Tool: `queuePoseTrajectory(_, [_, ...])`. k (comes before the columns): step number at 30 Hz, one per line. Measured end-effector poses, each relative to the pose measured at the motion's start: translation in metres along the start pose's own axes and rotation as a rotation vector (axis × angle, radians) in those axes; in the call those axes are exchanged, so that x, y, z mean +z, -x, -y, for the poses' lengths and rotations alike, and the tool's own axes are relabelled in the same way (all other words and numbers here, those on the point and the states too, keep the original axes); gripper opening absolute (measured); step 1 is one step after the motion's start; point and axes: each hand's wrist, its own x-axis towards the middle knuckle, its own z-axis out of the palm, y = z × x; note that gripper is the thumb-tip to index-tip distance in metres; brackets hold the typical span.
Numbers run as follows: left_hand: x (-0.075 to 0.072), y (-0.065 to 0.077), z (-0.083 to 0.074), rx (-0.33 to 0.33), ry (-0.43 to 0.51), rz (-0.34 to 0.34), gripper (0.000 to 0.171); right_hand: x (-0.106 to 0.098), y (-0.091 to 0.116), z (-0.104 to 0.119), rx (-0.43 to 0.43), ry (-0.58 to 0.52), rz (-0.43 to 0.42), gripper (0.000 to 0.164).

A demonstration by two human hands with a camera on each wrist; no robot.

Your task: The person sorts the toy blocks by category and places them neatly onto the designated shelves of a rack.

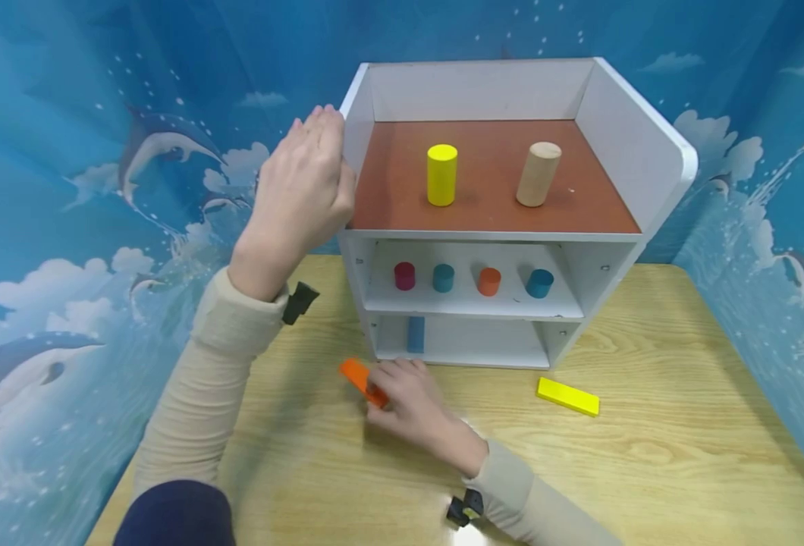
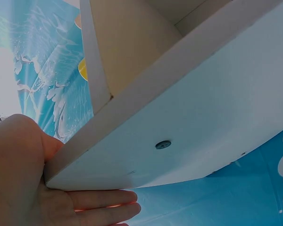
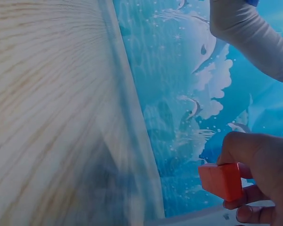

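My left hand (image 1: pixel 301 186) holds the upper left side panel of a small white shelf unit (image 2: pixel 198 136). Its thumb lies on one face of the panel and the fingers stretch along the other. Down by the table, in front of the shelf's lower left corner, my right hand (image 1: pixel 412 402) pinches an orange block (image 1: pixel 357 373) between thumb and fingers. The right wrist view shows one end of this orange block (image 3: pixel 221 181) sticking out of the grip. Close beyond that hand, a blue block (image 1: pixel 416 335) stands upright in the bottom compartment.
On the brown top stand a yellow cylinder (image 1: pixel 441 176) and a plain wooden cylinder (image 1: pixel 538 174). The middle compartment holds several short cylinders, including a red one (image 1: pixel 405 276) and an orange one (image 1: pixel 489 281). A yellow block (image 1: pixel 568 396) lies on the wooden table (image 1: pixel 675 455) at right.
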Motion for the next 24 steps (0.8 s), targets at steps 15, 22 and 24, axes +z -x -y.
queuePoseTrajectory(15, [0.0, 0.001, 0.0, 0.007, 0.0, -0.014, 0.051, -0.033, 0.022, -0.032, 0.153, 0.034, -0.159, 0.019])
queuePoseTrajectory(22, [0.0, 0.0, 0.0, -0.003, 0.0, -0.005, 0.051, -0.038, 0.029, -0.053, 0.242, 0.091, -0.209, 0.021])
queuePoseTrajectory(24, [0.0, 0.0, 0.0, -0.004, 0.001, -0.002, 0.051, -0.038, 0.031, -0.058, 0.288, 0.11, -0.222, 0.022])
